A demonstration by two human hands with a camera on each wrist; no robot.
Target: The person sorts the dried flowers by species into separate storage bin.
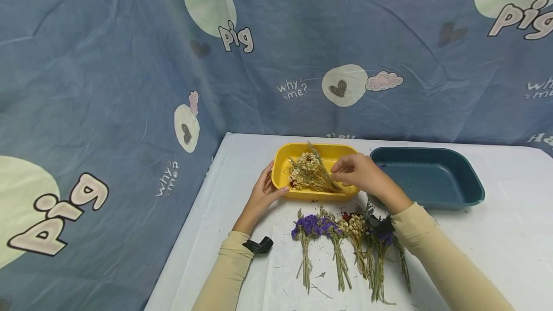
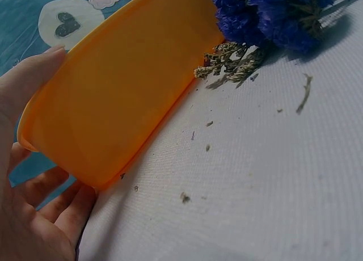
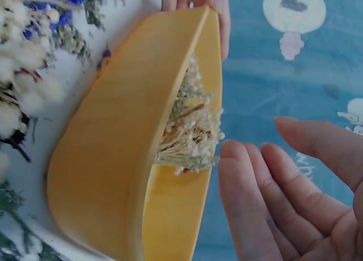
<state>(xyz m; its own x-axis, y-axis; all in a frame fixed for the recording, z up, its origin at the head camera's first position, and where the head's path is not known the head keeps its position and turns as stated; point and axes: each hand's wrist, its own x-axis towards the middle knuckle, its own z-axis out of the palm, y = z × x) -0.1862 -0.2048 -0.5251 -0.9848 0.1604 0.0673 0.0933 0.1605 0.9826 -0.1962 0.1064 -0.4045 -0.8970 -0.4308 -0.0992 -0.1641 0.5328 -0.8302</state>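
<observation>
A yellow plastic tub (image 1: pixel 317 196) stands near the back of the white table. Inside it lies a bunch of cream dried flowers (image 1: pixel 308 172), heads to the left and stems to the right. My left hand (image 1: pixel 261 193) holds the tub's left end; in the left wrist view the thumb rests at the rim and the fingers (image 2: pixel 71 213) lie against the end wall. Over the tub's right end hovers my right hand (image 1: pixel 363 174), close to the stems. In the right wrist view its thumb and fingers (image 3: pixel 244 198) are apart, with nothing between them.
A dark teal tub (image 1: pixel 425 176) stands to the right of the yellow one. In front lie several dried bunches: purple flowers (image 1: pixel 308 224), cream flowers (image 1: pixel 354 227), and others partly behind the right sleeve. Plant crumbs dot the cloth. Blue printed fabric (image 1: pixel 276 61) hangs behind and left.
</observation>
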